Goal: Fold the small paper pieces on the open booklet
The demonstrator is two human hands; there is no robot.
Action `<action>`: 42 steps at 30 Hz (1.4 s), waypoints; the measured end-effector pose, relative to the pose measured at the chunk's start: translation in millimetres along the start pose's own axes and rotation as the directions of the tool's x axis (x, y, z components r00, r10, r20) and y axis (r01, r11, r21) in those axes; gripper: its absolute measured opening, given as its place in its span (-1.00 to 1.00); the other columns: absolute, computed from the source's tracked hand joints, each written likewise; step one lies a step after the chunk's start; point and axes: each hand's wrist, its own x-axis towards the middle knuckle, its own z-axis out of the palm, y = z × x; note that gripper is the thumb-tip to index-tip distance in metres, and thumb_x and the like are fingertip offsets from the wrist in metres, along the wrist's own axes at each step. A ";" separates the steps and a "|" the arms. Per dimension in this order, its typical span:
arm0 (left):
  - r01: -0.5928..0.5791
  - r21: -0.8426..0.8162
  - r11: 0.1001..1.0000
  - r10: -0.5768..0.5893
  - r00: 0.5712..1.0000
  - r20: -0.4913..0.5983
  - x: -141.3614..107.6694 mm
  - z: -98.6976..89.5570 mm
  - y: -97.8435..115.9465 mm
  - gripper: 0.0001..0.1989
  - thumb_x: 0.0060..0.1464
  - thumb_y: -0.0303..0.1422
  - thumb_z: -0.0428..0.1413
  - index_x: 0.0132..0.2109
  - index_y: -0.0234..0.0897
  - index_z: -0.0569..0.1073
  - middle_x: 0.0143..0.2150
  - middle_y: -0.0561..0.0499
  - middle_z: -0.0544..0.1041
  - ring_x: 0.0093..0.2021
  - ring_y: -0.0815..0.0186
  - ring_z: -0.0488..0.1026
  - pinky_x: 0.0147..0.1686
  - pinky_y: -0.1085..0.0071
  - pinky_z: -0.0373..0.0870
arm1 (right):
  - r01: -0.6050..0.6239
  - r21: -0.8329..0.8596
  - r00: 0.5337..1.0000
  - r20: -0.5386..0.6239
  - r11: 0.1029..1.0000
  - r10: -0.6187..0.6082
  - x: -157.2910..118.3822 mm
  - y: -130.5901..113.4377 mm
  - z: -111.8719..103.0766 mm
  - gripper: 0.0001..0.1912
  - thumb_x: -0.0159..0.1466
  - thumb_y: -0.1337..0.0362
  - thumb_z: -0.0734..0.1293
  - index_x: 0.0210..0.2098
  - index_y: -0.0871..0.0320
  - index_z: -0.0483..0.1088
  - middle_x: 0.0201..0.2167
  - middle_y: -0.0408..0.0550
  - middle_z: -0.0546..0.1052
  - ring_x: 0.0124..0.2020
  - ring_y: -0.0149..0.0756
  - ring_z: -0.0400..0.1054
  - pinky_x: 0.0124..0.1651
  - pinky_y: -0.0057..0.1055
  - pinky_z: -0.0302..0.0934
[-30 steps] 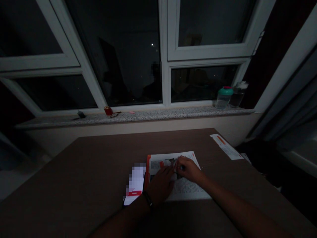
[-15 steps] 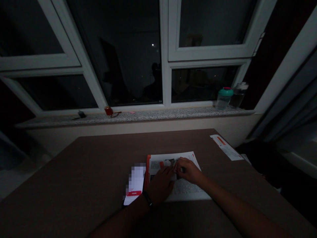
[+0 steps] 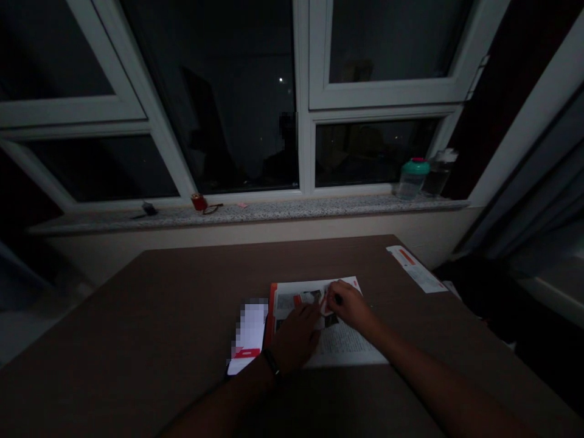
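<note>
A printed sheet or booklet with an orange-red left edge lies on the brown table. My left hand, with a dark band at the wrist, rests on its left part, fingers pointing up and right. Just right of those fingertips, my right hand is closed in a pinch on a small piece of paper, which is raised a little over the page. The piece's lower end lies by my left fingertips. Left of the booklet is a phone with a lit, partly pixelated screen.
A white paper strip with an orange mark lies at the table's right edge. On the stone windowsill stand a teal-lidded bottle, a clear bottle and a small red object. Dark windows rise behind.
My right hand has moved slightly up and to the right, with the small piece of paper now showing more between the hands. My left hand has stayed nearly in place.
</note>
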 end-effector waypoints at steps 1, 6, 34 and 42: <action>-0.001 0.008 1.000 0.001 1.000 0.005 0.3 -0.7 0.7 -0.48 0.14 -0.53 0.03 0.23 -0.18 0.19 0.21 -0.08 0.32 0.22 0.16 0.22 0.21 0.13 0.24 | 0.018 0.007 1.000 0.007 1.000 -0.018 -0.1 0.1 -0.6 -0.81 0.17 0.50 0.27 -0.47 0.11 0.25 -0.42 -0.13 0.39 -0.32 -0.26 0.29 -0.24 -0.39 0.13; -0.008 0.048 0.999 0.007 1.000 0.016 2.1 -3.4 3.6 -0.59 0.14 -0.52 0.06 0.14 -0.23 0.27 0.14 -0.08 0.38 0.16 0.16 0.26 0.18 0.15 0.26 | 0.228 0.088 0.964 0.118 0.970 -0.237 -4.7 -1.4 -2.4 -0.80 0.13 0.54 0.27 -0.46 0.11 0.26 -0.41 -0.13 0.40 -0.29 -0.27 0.29 -0.21 -0.39 0.14; 0.016 0.049 0.999 -0.017 1.000 0.015 1.8 -5.4 5.5 -0.54 0.16 -0.49 0.07 0.20 -0.21 0.24 0.18 -0.06 0.35 0.17 0.18 0.25 0.17 0.17 0.25 | 0.010 -0.098 0.998 -0.067 0.995 -0.016 0.6 4.4 -0.2 -0.87 0.22 0.44 0.27 -0.42 0.11 0.26 -0.40 -0.11 0.42 -0.32 -0.27 0.30 -0.21 -0.39 0.12; 0.018 0.046 0.999 -0.018 1.000 0.002 1.3 -7.6 8.4 -0.58 0.17 -0.47 0.11 0.16 -0.19 0.28 0.15 -0.02 0.38 0.15 0.17 0.26 0.17 0.16 0.25 | 0.116 -0.113 0.993 0.031 0.987 -0.113 -0.8 -0.5 -0.8 -0.86 0.25 0.43 0.25 -0.41 0.11 0.29 -0.41 -0.11 0.42 -0.31 -0.26 0.30 -0.22 -0.39 0.11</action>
